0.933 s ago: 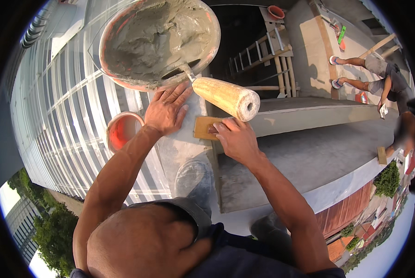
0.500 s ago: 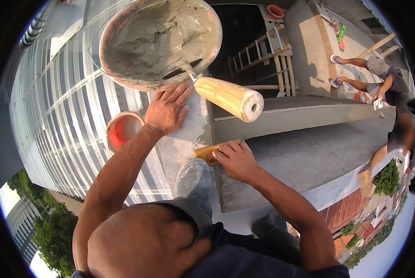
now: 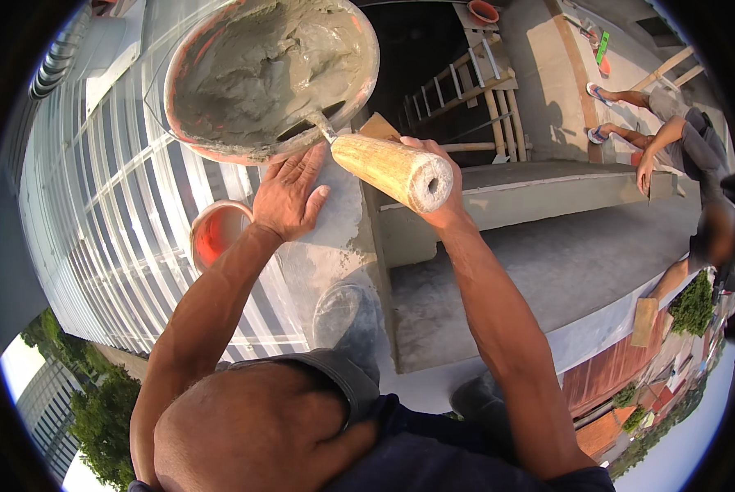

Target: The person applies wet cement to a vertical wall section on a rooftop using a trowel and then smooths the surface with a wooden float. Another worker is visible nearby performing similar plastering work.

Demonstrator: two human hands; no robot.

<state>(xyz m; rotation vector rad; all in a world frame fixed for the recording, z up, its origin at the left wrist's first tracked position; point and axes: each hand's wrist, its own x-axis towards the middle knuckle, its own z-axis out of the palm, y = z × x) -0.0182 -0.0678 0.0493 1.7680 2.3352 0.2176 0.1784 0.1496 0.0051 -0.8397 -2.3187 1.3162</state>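
While the right hand [image 3: 433,176] clamps a wooden float [image 3: 380,127], the left hand [image 3: 289,197] lies open beside the mortar pan [image 3: 359,82].

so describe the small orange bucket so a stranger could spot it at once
Start at the big round pan of grey mortar at top centre. Just below it, left of the left hand, sits the small orange bucket, the only bright orange-lined round tub against the white railing bars.

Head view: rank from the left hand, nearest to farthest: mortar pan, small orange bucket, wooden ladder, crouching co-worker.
From the left hand, flat on the wet ledge:
1. Mortar pan, just above the fingers.
2. Small orange bucket, lower left, beside the wrist.
3. Wooden ladder, upper right, below the ledge.
4. Crouching co-worker, far right.
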